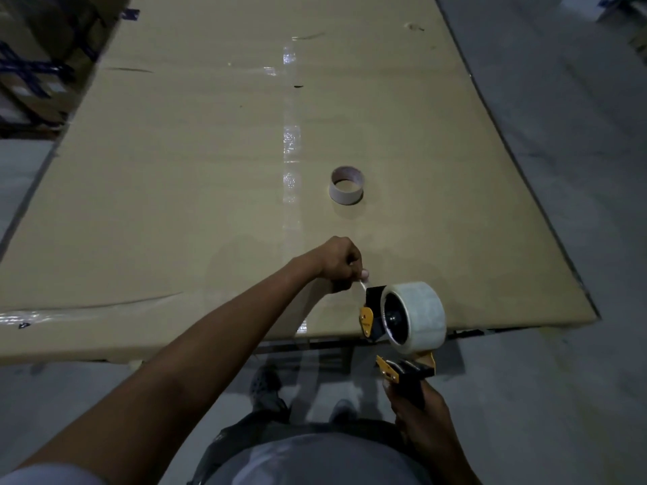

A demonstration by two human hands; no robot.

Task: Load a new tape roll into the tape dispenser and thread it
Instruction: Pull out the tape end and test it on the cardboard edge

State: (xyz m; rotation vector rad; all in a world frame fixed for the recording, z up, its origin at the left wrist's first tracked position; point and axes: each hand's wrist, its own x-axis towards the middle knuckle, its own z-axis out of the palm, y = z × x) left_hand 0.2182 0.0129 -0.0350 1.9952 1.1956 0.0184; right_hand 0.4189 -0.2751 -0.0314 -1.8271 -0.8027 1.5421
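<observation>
While right hand (416,411) grips tape dispenser (395,330) handle, we note left hand (341,264) (nearer one) pinching tape end (362,285), just beyond front; tape roll (415,316) seated.

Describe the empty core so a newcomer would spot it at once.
Look at the big cardboard sheet and its shiny tape seam. Just right of that seam, beyond the left hand, the core stands alone: a bare ring, unlike the full roll on the dispenser.
</observation>
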